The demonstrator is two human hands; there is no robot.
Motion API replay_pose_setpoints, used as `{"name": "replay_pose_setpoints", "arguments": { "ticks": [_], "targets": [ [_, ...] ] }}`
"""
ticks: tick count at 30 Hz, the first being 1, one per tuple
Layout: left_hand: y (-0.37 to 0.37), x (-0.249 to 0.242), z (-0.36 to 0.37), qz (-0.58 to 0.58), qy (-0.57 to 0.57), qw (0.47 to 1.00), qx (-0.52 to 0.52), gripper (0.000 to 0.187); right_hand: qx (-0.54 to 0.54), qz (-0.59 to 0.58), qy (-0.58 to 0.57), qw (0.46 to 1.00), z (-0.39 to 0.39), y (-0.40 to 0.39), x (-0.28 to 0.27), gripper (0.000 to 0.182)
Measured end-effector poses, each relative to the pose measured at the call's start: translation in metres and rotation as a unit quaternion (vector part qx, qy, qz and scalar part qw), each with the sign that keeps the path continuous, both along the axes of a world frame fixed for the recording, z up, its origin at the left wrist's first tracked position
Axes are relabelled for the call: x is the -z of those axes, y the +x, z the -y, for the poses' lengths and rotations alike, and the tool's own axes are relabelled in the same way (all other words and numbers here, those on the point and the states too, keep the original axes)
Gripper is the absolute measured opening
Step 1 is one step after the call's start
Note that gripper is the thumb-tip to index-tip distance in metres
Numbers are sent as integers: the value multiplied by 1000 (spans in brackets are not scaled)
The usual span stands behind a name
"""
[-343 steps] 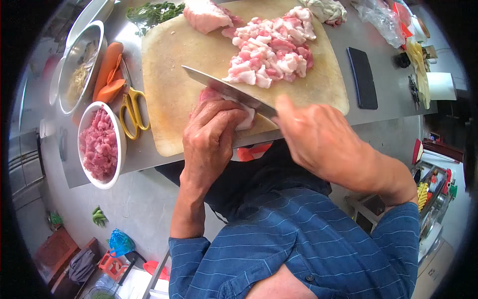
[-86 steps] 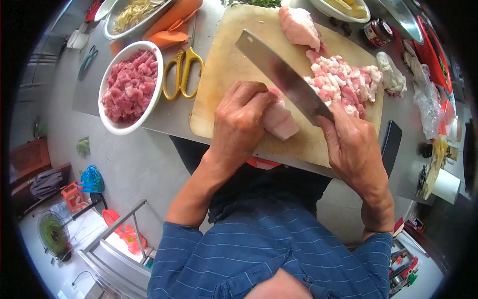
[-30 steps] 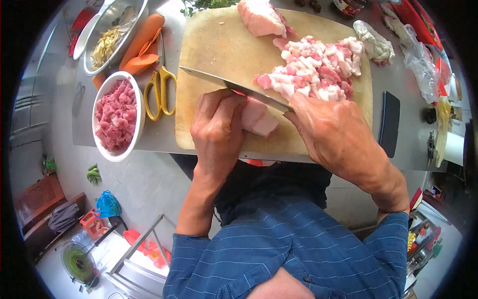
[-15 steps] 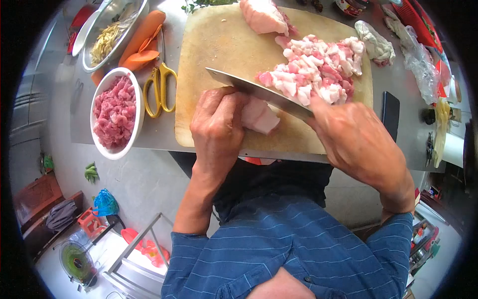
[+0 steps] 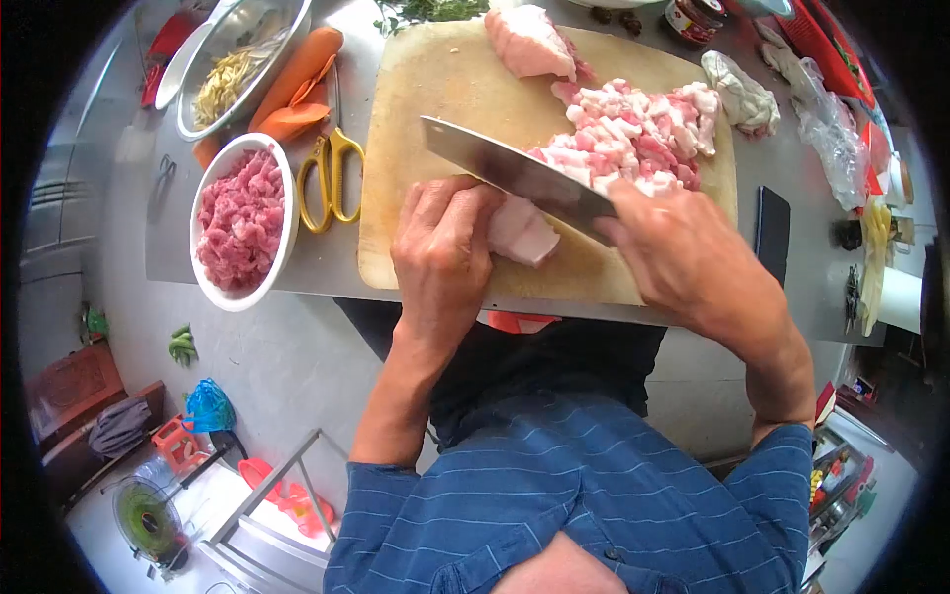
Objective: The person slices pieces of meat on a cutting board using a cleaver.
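Note:
My left hand (image 5: pixel 443 238) has its fingers curled over a piece of pork (image 5: pixel 522 234) near the front of the wooden cutting board (image 5: pixel 416 89). In my right hand (image 5: pixel 683 243) is the handle of a cleaver (image 5: pixel 520 178). The blade slants across the board, its far corner pointing up and left. It lies beside the left knuckles, over the back edge of the piece. Behind the blade is a heap of diced fatty pork (image 5: pixel 638 129). A larger pork chunk (image 5: pixel 529 42) rests at the board's back edge.
Left of the board are a white bowl of cut meat (image 5: pixel 240 223), yellow-handled scissors (image 5: pixel 332 183), carrots (image 5: pixel 297 84) and a bowl of pale strips (image 5: pixel 226 89). To the right lie a crumpled cloth (image 5: pixel 740 94), a phone (image 5: pixel 773 236) and a plastic bag (image 5: pixel 833 139). A jar (image 5: pixel 695 18) stands behind.
The cleaver blade has lifted slightly and now shows more of its broad face. My left hand still presses on the pork. The whole view has shifted a little.

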State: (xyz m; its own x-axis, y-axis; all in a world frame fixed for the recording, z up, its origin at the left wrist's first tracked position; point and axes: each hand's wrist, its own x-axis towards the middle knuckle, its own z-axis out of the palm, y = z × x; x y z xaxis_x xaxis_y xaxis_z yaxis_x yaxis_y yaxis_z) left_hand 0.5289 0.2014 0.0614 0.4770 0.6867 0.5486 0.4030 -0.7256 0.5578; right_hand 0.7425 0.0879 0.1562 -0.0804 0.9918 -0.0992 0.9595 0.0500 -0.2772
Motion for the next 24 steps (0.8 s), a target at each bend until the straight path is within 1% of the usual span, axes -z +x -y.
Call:
{"name": "replay_pose_setpoints", "arguments": {
  "ticks": [3,5,6,8,11,17,24],
  "targets": [
    [0,3,-1,-4,2,1000,20,14,25,29,26,999,12,5,-7,21],
    [0,2,-1,10,7,1000,18,13,62,-2,36,997,6,7,-5,21],
    [0,1,0,9,8,1000,19,13,62,-2,37,997,5,7,-5,21],
    [-1,-1,2,54,-46,997,-8,12,41,-47,69,996,3,7,-2,18],
    [-3,-2,1,56,-18,998,-17,12,10,-61,69,996,-2,1,-3,18],
    [-5,0,2,18,-20,1000,0,13,-28,-57,64,996,-7,-2,1,17],
    [-4,-1,2,7,-11,1000,2,14,-38,-35,41,998,-1,1,-2,17]
  ]
}}
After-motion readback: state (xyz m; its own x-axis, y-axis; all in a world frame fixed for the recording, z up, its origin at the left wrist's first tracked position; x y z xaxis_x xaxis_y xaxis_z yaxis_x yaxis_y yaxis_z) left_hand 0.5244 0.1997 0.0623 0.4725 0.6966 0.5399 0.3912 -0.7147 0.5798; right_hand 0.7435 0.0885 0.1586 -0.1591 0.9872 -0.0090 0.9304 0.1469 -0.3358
